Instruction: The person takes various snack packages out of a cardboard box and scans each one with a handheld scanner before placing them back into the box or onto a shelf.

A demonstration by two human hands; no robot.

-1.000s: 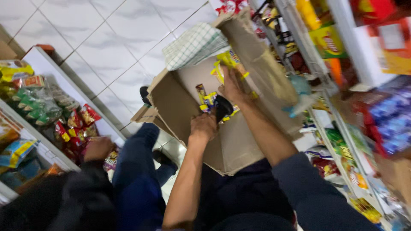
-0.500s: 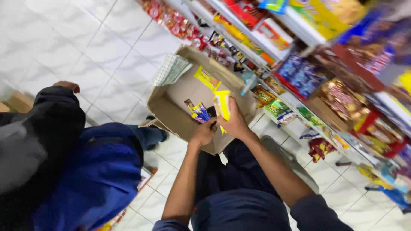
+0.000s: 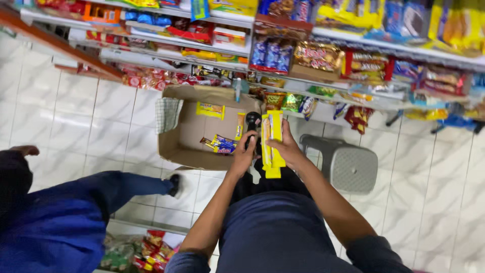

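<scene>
Your right hand (image 3: 289, 147) is clamped around a stack of yellow snack packets (image 3: 272, 144), held upright just over the near right corner of the open cardboard box (image 3: 174, 146). Your left hand (image 3: 244, 151) is curled on the stack's left edge. More packets (image 3: 221, 143) lie on the box floor; a grey stool (image 3: 348, 167) stands right.

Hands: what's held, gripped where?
Right hand grips a stack of yellow packets around its middle. Left hand holds a black handheld device by its lower end.
</scene>
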